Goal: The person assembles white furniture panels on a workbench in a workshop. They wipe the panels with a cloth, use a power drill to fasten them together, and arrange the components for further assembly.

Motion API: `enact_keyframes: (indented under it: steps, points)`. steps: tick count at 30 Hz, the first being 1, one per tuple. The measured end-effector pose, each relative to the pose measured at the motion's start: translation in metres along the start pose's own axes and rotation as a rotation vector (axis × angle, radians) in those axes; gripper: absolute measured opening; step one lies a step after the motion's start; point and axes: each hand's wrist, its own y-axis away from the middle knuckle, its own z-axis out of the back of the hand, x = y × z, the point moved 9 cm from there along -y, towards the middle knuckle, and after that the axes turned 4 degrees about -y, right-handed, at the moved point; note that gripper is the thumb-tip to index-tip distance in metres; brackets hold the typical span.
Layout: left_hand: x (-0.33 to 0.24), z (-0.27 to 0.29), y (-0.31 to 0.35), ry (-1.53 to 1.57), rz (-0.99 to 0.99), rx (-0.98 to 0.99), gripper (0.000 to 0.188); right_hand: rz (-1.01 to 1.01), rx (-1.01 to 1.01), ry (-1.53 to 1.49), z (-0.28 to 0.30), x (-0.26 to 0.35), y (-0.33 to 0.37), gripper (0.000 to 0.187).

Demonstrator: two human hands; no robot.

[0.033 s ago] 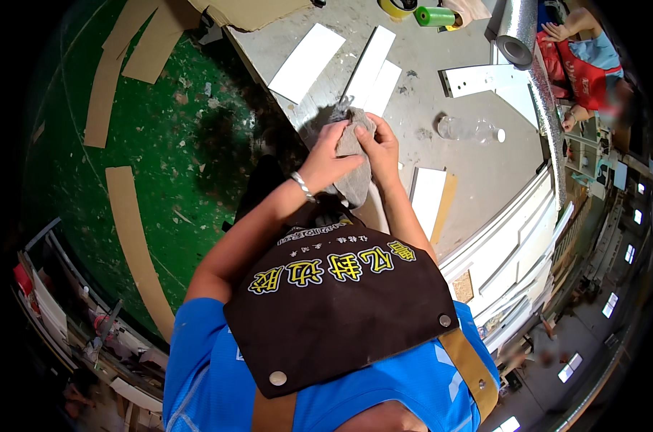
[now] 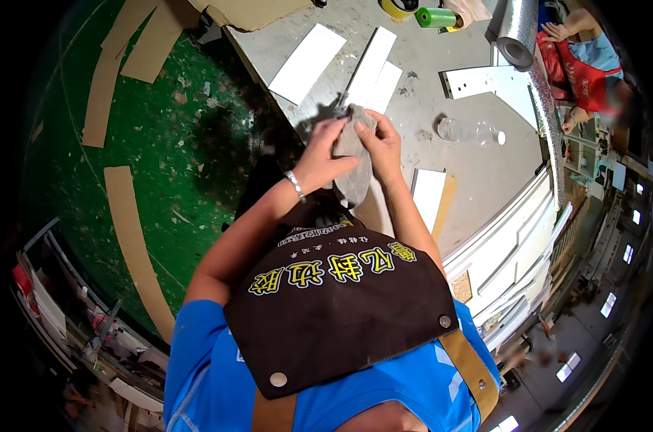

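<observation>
Both my hands meet over the near edge of a grey worktable. My left hand and my right hand grip a crumpled grey cloth between them. The cloth hangs down from my fingers toward my brown apron. I cannot tell whether it is a rag or a glove. A silver bracelet sits on my left wrist.
White flat panels lie on the table, one more near my right forearm. A clear plastic bottle lies to the right. Green roll and silver foil roll at the back. Another person works at top right. Cardboard strips lie on the green floor.
</observation>
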Motion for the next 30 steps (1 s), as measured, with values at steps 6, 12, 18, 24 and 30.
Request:
enact_keyframes:
  steps: [6, 12, 18, 24, 30]
  points:
    - [0.061, 0.083, -0.013, -0.59, 0.04, -0.544, 0.096, 0.589, 0.087, 0.912, -0.052, 0.103, -0.076, 0.023]
    - [0.102, 0.078, -0.04, -0.574, 0.132, -0.609, 0.093, 0.814, 0.313, 1.285, -0.134, 0.029, -0.118, 0.019]
    - [0.119, 0.08, -0.04, -0.502, 0.094, -0.659, 0.085, 0.919, 0.642, 1.226, -0.166, 0.001, -0.084, 0.027]
    - [0.125, 0.08, -0.041, -0.461, 0.117, -0.633, 0.084, 0.85, 0.573, 1.303, -0.175, -0.005, -0.071, 0.023]
    - [0.118, 0.081, -0.04, -0.488, 0.116, -0.634, 0.084, 0.763, 0.408, 1.324, -0.149, 0.014, -0.108, 0.023]
